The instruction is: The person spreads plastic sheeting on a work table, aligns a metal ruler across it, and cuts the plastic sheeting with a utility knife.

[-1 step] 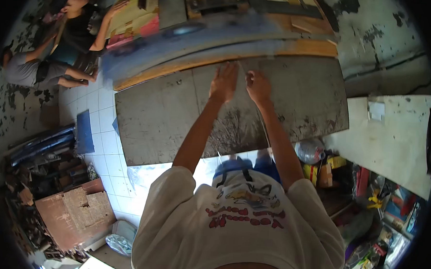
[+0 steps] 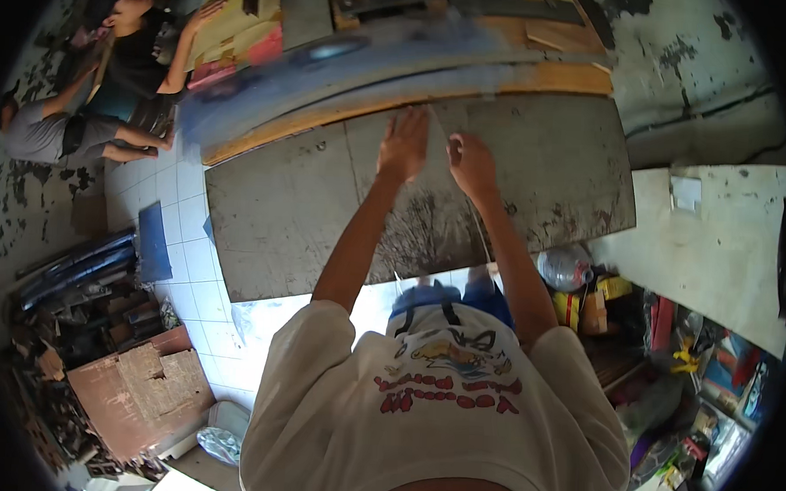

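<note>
My left hand (image 2: 403,145) lies flat on the grey, scuffed tabletop (image 2: 272,205), fingers stretched toward its far edge. Close to its right, my right hand (image 2: 473,167) is closed, with the fingers curled and the thumb side facing the left hand. A thin pale strand (image 2: 439,123) slants from beside my left fingertips to the curled right fingers. A similar thin line shows below the right wrist and runs down to the table's near edge. The exact grip on the strand is too small to make out.
A wooden strip (image 2: 328,118) and a blurred bluish sheet (image 2: 268,100) border the table's far side. Two people sit at the far left. Scrap boards (image 2: 141,392) lie at lower left; a clear plastic bottle (image 2: 565,268) and clutter stand right of the table, near a pale board (image 2: 719,216).
The view has shifted slightly, so the table sits a little higher. Against the table, my right hand has drawn slightly toward me; my left hand stays flat in place.
</note>
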The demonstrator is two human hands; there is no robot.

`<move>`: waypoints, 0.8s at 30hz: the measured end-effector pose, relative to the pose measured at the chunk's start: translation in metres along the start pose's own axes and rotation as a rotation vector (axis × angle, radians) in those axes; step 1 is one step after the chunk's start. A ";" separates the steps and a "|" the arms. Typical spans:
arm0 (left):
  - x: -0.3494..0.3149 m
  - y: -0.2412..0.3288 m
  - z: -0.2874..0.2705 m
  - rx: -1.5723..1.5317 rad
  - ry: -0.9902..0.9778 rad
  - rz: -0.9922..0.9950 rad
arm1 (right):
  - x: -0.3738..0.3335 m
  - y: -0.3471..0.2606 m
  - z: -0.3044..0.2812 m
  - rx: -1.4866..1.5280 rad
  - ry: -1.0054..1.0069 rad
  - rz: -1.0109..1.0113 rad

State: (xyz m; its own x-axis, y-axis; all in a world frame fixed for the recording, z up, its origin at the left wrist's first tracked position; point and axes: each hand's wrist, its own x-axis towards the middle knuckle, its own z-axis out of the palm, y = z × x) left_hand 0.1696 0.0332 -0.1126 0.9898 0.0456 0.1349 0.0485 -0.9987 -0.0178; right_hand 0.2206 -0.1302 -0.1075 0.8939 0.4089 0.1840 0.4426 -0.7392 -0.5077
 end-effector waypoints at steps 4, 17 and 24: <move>0.000 -0.006 0.004 -0.223 0.102 -0.070 | -0.093 -0.003 -0.054 0.059 -0.229 -0.005; 0.042 -0.006 -0.012 -0.272 0.226 0.358 | -0.166 0.012 -0.061 0.260 -0.211 0.288; 0.067 -0.007 -0.006 -0.322 0.133 0.489 | -0.162 0.011 -0.079 0.371 -0.108 0.174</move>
State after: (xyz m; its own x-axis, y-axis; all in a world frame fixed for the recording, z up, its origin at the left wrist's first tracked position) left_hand 0.2350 0.0431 -0.0977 0.8606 -0.4039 0.3102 -0.4721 -0.8611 0.1887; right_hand 0.0862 -0.2475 -0.0764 0.9315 0.3635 -0.0104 0.2125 -0.5672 -0.7957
